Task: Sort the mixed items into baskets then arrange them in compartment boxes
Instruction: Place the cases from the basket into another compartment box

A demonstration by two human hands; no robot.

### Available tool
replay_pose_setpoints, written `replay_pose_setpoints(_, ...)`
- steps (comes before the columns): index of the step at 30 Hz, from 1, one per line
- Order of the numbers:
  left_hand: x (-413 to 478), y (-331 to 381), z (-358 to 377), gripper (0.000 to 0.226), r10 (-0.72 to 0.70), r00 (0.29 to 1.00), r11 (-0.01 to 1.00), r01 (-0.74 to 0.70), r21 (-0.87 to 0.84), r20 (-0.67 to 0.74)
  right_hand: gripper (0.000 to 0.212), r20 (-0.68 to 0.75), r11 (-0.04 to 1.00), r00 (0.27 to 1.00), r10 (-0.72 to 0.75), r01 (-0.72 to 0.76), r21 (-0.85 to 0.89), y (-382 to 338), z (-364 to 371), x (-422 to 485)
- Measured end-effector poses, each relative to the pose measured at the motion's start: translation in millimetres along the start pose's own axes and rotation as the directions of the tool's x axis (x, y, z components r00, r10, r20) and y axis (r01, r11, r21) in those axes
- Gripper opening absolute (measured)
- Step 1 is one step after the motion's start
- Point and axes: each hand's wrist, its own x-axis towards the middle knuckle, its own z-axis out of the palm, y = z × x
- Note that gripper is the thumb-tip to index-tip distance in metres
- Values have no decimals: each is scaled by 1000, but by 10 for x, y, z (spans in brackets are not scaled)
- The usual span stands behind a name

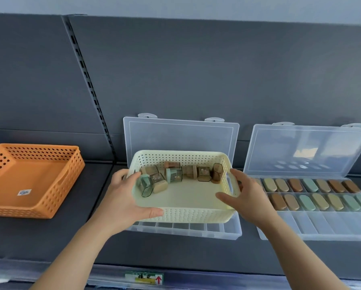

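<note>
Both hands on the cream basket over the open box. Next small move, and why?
Probably set the cream basket down on the shelf left of the clear compartment box. Left hand and right hand hold it over that box, covering the compartments its small items should fill; the visible front row is empty.

2 bare arms: left hand (pixel 123 197) and forearm from 7 o'clock, right hand (pixel 246 195) and forearm from 5 o'clock, uncovered down to the frame's edge.

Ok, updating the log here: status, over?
Gripping: left hand, right hand on cream basket. Inside, small cases. Basket over open compartment box, covering most compartments.
</note>
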Motion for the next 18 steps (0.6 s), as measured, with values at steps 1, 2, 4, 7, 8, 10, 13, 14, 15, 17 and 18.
replay_pose_setpoints(1, -3, -8, -7, 123, 5, 1000, 1000, -5, 26, 13, 84, -13, 999, 1000, -5, 4, -34, 12, 4, 7)
replay_pose_setpoints(2, 0, -13, -22, 119, 6, 1000, 999, -6, 48, 7, 81, -28, 997, 1000, -10, 8, -78, 8, -3, 17)
replay_pose_setpoints(4, 53, -19, -59, 99, 35, 997, 996, -29, 81, -69, 74, -81, 981, 995, -66, 50, -189, -23, -24, 58)
replay_pose_setpoints(7, 242, 97, -74, 66, 159, 968, 985, -144, 91, -193, 62, -113, 944, 968, -224, 186, -273, -172, -30, 164)
replay_pose_setpoints(8, 325, 167, -50, 60, 201, 963, 978, -186, 100, -178, 59, -91, 936, 962, -257, 224, -273, -241, -17, 202)
replay_pose_setpoints(10, 510, 305, 64, 56, 255, 963, 960, -242, 141, -89, 55, -24, 921, 954, -297, 280, -269, -350, 49, 295)
replay_pose_setpoints(13, 772, 394, 298, 51, 279, 960, 920, -277, 277, 31, 53, 75, 913, 952, -297, 306, -270, -452, 166, 460)
replay_pose_setpoints(14, 839, 395, 355, 48, 280, 959, 903, -282, 324, 53, 52, 106, 909, 951, -292, 310, -280, -471, 203, 516)
replay_pose_setpoints(15, 887, 393, 389, 46, 275, 959, 895, -279, 349, 63, 52, 136, 900, 948, -289, 317, -298, -481, 242, 577)
replay_pose_setpoints(17, 937, 370, 412, 41, 256, 964, 904, -264, 336, 69, 51, 195, 874, 943, -269, 324, -364, -497, 314, 683)
replay_pose_setpoints(18, 942, 348, 414, 39, 245, 967, 915, -256, 310, 75, 49, 224, 860, 941, -254, 326, -394, -510, 343, 726)
